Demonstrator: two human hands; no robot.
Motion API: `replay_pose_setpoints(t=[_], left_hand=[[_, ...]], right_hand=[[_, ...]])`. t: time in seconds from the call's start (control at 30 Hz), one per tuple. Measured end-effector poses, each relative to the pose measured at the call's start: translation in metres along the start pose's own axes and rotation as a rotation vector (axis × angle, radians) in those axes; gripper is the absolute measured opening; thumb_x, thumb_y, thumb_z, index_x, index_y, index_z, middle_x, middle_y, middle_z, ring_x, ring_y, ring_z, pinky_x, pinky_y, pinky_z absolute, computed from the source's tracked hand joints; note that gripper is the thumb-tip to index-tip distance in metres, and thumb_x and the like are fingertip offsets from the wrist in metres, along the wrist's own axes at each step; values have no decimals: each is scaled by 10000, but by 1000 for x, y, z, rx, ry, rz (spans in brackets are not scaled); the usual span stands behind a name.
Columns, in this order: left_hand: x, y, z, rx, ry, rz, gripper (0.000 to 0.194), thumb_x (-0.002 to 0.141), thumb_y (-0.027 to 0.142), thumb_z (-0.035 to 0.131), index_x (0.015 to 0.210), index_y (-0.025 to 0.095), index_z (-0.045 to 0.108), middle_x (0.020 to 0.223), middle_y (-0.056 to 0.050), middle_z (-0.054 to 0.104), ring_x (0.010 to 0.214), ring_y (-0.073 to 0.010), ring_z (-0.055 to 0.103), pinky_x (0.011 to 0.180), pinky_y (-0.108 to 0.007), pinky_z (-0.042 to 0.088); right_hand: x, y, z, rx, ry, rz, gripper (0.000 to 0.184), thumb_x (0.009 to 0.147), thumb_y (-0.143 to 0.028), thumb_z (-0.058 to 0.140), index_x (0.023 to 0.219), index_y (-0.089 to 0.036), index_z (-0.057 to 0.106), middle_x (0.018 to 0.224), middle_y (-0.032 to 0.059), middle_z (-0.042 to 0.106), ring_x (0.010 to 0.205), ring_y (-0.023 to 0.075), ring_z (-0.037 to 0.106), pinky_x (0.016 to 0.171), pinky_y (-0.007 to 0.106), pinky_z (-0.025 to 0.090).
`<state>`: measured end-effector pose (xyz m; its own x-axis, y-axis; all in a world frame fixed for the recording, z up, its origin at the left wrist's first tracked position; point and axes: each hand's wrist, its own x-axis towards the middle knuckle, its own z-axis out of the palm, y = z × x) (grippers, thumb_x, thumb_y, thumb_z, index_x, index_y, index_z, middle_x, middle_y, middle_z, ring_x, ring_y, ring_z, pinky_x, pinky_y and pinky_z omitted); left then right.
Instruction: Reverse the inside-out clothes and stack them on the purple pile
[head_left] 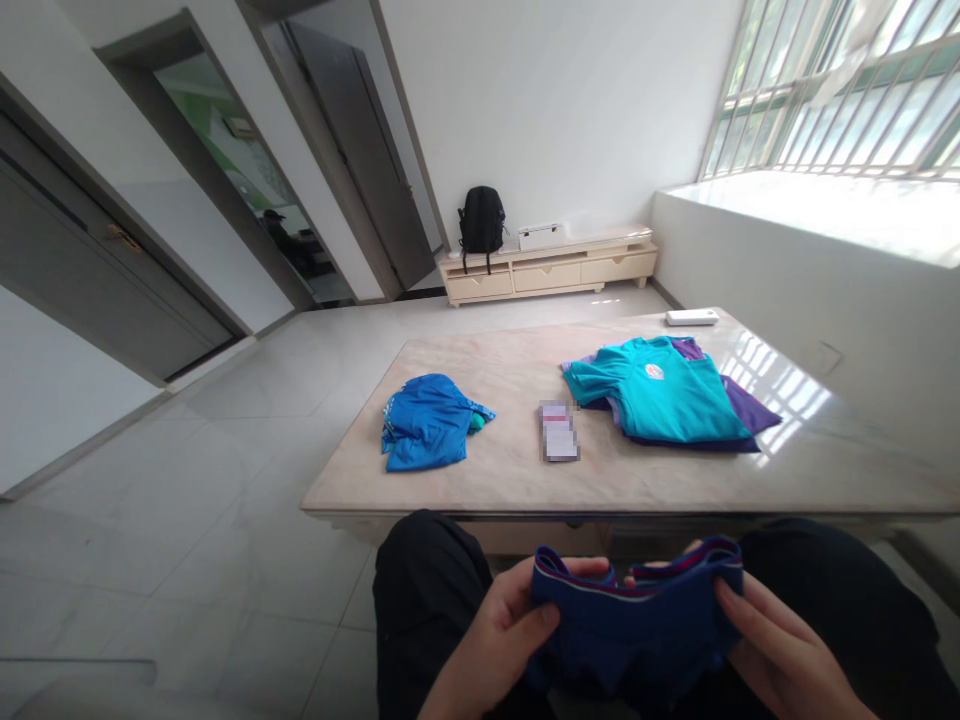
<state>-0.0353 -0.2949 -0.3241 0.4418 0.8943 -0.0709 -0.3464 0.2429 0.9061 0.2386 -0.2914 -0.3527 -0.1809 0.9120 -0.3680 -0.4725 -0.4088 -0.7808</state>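
Note:
A dark blue garment point(637, 640) with a red-and-white striped waistband hangs between my two hands above my lap. My left hand point(517, 620) grips the waistband's left side, thumb in front and fingers inside. At the opposite side, my right hand point(772, 630) pinches the band the same way. The band is held open, and the lower part of the garment drops out of the frame. Beyond, on the marble-topped table, lies a crumpled blue garment point(427, 425) at left. A stack topped by a turquoise T-shirt point(675, 395) lies at right, with purple and dark blue cloth under it.
Between the garments on the table point(495, 485) lies a blurred phone-like item point(559, 432). A white oblong object point(691, 317) is at the far right edge. A black backpack point(481, 220) and white box point(541, 236) stand on a low cabinet point(551, 278) by the wall.

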Motion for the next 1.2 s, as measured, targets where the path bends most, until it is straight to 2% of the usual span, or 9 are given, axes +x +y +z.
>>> replay_pose_setpoints(t=[0.27,0.33,0.4,0.47,0.63,0.77,0.97,1.07,1.2], left_hand=[[1,-15,9,-6,-30,-113,505,618,323,974,971,177,644,1347,-185,671,1257,-394,608,1026,-474,478],[2,-17,11,24,-13,-126,476,641,299,961,919,181,593,1289,-154,698,1219,-343,624,1007,-407,474],[2,-15,11,144,30,-171,425,707,336,915,896,179,569,1067,-80,732,1009,-237,666,868,-287,483],[2,-11,11,284,58,-214,376,783,403,849,897,169,577,858,-2,645,798,-143,584,720,-216,423],[3,-1,8,419,59,-181,365,902,492,708,892,163,548,821,30,473,755,-113,412,688,-222,343],[4,-1,5,446,144,-124,390,921,499,689,847,179,478,766,52,405,705,-99,347,636,-222,303],[5,2,12,409,253,-41,325,929,455,702,1077,191,583,903,13,605,781,-110,533,710,-200,414],[3,10,19,418,215,-26,401,941,443,689,1266,219,624,1196,-77,702,1044,-198,660,896,-254,502],[-7,15,22,428,158,-40,408,925,438,710,1270,221,688,1278,-113,715,1171,-263,675,1021,-334,525]], right_hand=[[4,5,-6,-40,75,-13,420,807,-525,764,1130,-258,785,1011,121,795,953,340,749,825,447,627],[5,8,-10,-37,76,-46,432,808,-525,758,1143,-253,778,1021,128,791,953,344,748,801,442,634],[8,12,-16,-40,79,-70,459,810,-525,753,1185,-260,759,1043,131,787,969,350,744,806,453,633],[9,18,-23,-50,95,-80,495,810,-524,752,1238,-277,733,1072,126,783,993,352,738,833,464,625],[5,22,-31,-54,147,-155,504,757,-488,815,1220,-304,738,1069,87,783,1017,319,727,913,425,593],[-2,8,-19,-102,104,-154,424,761,-480,829,1127,-280,759,893,53,771,815,238,719,773,324,596],[-8,-11,1,-27,68,-51,443,706,-499,870,1067,-265,766,864,67,770,799,237,731,736,308,593],[-6,-12,1,-22,37,-12,449,725,-487,857,1106,-270,761,922,96,784,831,276,746,771,372,612],[-3,-10,2,-51,33,-16,409,775,-468,822,1129,-282,741,1012,107,788,893,293,750,812,400,615]])
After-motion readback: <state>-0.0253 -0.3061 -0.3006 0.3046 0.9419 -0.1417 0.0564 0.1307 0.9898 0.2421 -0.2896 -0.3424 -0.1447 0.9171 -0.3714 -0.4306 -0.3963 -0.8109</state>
